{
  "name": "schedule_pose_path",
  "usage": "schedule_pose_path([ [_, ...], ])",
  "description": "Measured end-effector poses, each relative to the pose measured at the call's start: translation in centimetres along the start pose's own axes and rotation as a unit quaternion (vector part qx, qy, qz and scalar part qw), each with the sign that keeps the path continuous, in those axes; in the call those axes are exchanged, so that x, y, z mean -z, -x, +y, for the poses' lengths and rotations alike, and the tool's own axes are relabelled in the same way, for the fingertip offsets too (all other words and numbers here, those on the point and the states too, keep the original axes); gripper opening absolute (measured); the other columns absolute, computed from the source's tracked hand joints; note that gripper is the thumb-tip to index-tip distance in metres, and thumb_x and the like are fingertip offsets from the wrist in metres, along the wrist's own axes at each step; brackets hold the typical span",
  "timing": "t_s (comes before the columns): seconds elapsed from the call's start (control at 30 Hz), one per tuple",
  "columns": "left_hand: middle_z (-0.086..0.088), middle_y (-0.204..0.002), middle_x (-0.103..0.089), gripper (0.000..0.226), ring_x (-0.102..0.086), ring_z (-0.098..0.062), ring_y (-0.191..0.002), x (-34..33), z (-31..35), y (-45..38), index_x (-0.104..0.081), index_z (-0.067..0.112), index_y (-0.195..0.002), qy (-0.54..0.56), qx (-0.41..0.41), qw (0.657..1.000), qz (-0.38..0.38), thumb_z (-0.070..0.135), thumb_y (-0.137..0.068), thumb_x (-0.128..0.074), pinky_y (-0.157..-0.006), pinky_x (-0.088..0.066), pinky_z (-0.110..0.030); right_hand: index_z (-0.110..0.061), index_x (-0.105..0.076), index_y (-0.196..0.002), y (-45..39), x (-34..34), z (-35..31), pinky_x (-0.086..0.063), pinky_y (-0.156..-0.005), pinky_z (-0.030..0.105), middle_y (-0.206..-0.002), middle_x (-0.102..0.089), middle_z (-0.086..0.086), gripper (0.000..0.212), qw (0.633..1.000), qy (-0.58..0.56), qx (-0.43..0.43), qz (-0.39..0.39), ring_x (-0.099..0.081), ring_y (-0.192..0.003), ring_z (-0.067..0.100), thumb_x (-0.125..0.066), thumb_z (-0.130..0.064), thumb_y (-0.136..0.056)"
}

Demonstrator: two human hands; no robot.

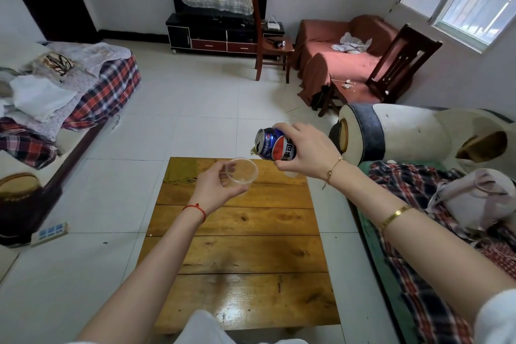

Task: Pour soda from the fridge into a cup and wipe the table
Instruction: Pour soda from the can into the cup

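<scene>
We held the clear plastic cup [242, 171] in our left hand [216, 188], fingers curled round its side, above the far end of the wooden table [243, 248]. Our right hand [304, 152] gripped the blue soda can [275, 145], tipped on its side with its opened mouth just above the cup's rim. A green cloth [180, 170] lay on the table's far left corner.
</scene>
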State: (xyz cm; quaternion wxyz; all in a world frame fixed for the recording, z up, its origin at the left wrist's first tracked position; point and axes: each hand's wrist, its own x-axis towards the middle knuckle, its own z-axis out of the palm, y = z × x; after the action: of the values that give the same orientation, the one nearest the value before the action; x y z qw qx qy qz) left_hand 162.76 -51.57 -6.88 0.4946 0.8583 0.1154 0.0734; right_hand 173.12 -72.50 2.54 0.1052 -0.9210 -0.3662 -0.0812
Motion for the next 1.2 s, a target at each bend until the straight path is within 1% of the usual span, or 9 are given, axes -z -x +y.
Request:
schedule_pose_path([
  [0.1, 0.002, -0.122, -0.063, 0.071, -0.058, -0.011, -0.105, -0.1, -0.1, -0.1, -0.055, 0.017, -0.131, 0.002, 0.006, 1.000, 0.000, 0.032, -0.069, -0.086, -0.087, -0.050, -0.021, -0.029, -0.041, -0.136, -0.1, 0.3, -0.1, -0.052, -0.078, 0.034, -0.108, -0.058, 0.001, 0.073, 1.000, 0.014, -0.004, -0.006, -0.053, -0.095, 0.019, -0.065, -0.053, -0.072],
  [0.23, 0.002, -0.122, -0.063, 0.071, -0.058, -0.013, -0.108, -0.1, -0.2, 0.0, -0.056, 0.020, -0.130, 0.001, 0.012, 1.000, 0.003, 0.035, -0.068, -0.087, -0.091, -0.053, -0.029, -0.029, -0.042, -0.136, 0.1, 0.6, -0.3, -0.052, -0.079, 0.037, -0.108, -0.059, 0.002, 0.072, 1.000, 0.023, -0.006, -0.012, -0.053, -0.094, 0.020, -0.065, -0.052, -0.072],
  [0.33, 0.002, -0.123, -0.063, 0.071, -0.059, -0.013, -0.108, -0.1, -0.3, 0.3, -0.056, 0.021, -0.129, 0.002, 0.013, 1.000, 0.005, 0.035, -0.067, -0.088, -0.093, -0.054, -0.031, -0.029, -0.042, -0.136, 0.2, 0.8, -0.5, -0.052, -0.080, 0.037, -0.108, -0.059, 0.002, 0.072, 1.000, 0.026, -0.006, -0.016, -0.053, -0.094, 0.021, -0.066, -0.052, -0.071],
  [0.4, 0.001, -0.124, -0.063, 0.070, -0.058, -0.014, -0.108, 0.0, -0.3, 0.4, -0.055, 0.021, -0.128, 0.002, 0.013, 1.000, 0.005, 0.034, -0.068, -0.087, -0.092, -0.054, -0.031, -0.028, -0.042, -0.136, 0.2, 1.0, -0.6, -0.052, -0.081, 0.037, -0.108, -0.058, 0.002, 0.072, 0.999, 0.028, -0.007, -0.017, -0.054, -0.095, 0.021, -0.066, -0.052, -0.072],
  [0.67, -0.001, -0.126, -0.062, 0.071, -0.057, -0.011, -0.105, 0.1, -0.1, 1.0, -0.054, 0.017, -0.131, 0.000, 0.014, 1.000, -0.002, 0.031, -0.070, -0.087, -0.081, -0.047, -0.017, -0.028, -0.041, -0.137, 0.5, 1.6, -1.1, -0.051, -0.080, 0.036, -0.109, -0.058, 0.002, 0.073, 0.999, 0.036, -0.013, -0.014, -0.053, -0.096, 0.022, -0.066, -0.051, -0.073],
  [0.87, -0.001, -0.125, -0.062, 0.071, -0.058, -0.014, -0.109, 0.3, -0.2, 1.2, -0.054, 0.017, -0.131, 0.011, 0.016, 1.000, -0.002, 0.030, -0.069, -0.087, -0.087, -0.049, -0.021, -0.027, -0.043, -0.136, 0.7, 1.7, -1.3, -0.049, -0.079, 0.034, -0.107, -0.058, 0.003, 0.072, 0.999, 0.038, -0.012, -0.014, -0.053, -0.094, 0.022, -0.067, -0.050, -0.073],
  [1.07, -0.001, -0.126, -0.062, 0.072, -0.056, -0.012, -0.107, 0.5, -0.3, 1.5, -0.054, 0.016, -0.132, 0.005, 0.017, 1.000, -0.002, 0.030, -0.070, -0.087, -0.087, -0.048, -0.021, -0.028, -0.042, -0.136, 0.7, 1.6, -1.5, -0.051, -0.080, 0.037, -0.107, -0.058, 0.002, 0.072, 0.999, 0.037, -0.014, -0.015, -0.053, -0.094, 0.022, -0.067, -0.050, -0.072],
  [1.13, -0.001, -0.126, -0.062, 0.071, -0.057, -0.014, -0.109, 0.5, -0.2, 1.4, -0.054, 0.017, -0.131, 0.007, 0.019, 1.000, -0.001, 0.030, -0.069, -0.087, -0.089, -0.049, -0.023, -0.028, -0.042, -0.136, 0.7, 1.6, -1.6, -0.051, -0.080, 0.038, -0.107, -0.058, 0.002, 0.072, 0.999, 0.037, -0.014, -0.015, -0.053, -0.095, 0.022, -0.066, -0.051, -0.072],
  [1.2, -0.002, -0.127, -0.062, 0.071, -0.058, -0.016, -0.112, 0.6, -0.2, 1.5, -0.054, 0.018, -0.131, 0.011, 0.020, 1.000, 0.000, 0.029, -0.069, -0.087, -0.093, -0.052, -0.028, -0.028, -0.042, -0.136, 0.7, 1.5, -1.6, -0.051, -0.081, 0.039, -0.108, -0.058, 0.003, 0.072, 0.999, 0.038, -0.014, -0.016, -0.054, -0.095, 0.023, -0.065, -0.051, -0.072],
])
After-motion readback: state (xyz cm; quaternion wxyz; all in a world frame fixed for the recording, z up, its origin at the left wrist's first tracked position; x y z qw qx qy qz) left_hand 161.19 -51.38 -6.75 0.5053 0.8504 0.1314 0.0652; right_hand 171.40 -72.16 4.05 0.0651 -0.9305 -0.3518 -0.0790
